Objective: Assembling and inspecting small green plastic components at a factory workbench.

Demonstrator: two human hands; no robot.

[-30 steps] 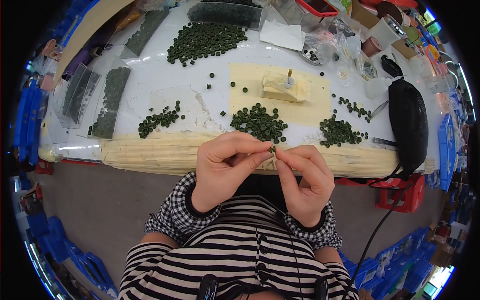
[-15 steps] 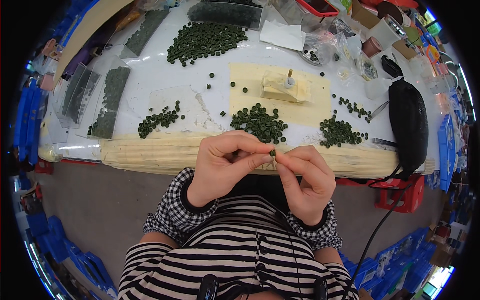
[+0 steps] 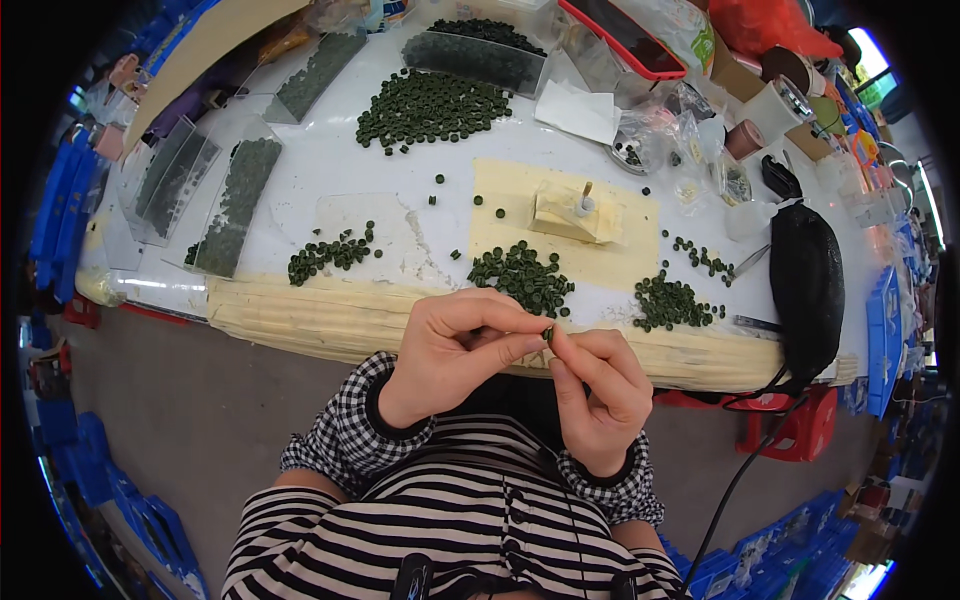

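A small dark green round piece (image 3: 548,334) is pinched between thumb and forefinger of my left hand (image 3: 440,355), in front of the table's near edge. From the other side my right hand (image 3: 605,390) meets it, thumb and forefinger closed at the piece and the other fingers curled. Fingertips cover most of the piece. Just beyond my hands lies a heap of similar green pieces (image 3: 520,277). Smaller heaps sit to its left (image 3: 325,256) and to its right (image 3: 672,302).
A pale block with an upright pin (image 3: 577,212) stands on a yellowish sheet (image 3: 490,230). Clear trays of green pieces (image 3: 240,200) are at left, a large green pile (image 3: 425,108) behind. At right lie tweezers (image 3: 752,260) and a black padded bundle (image 3: 808,290); a red-cased phone (image 3: 625,38) lies far back.
The head view has shifted and tilted slightly, so the table looks turned. Both hands keep the same pinch at the piece, with the right fingers bunched a little closer.
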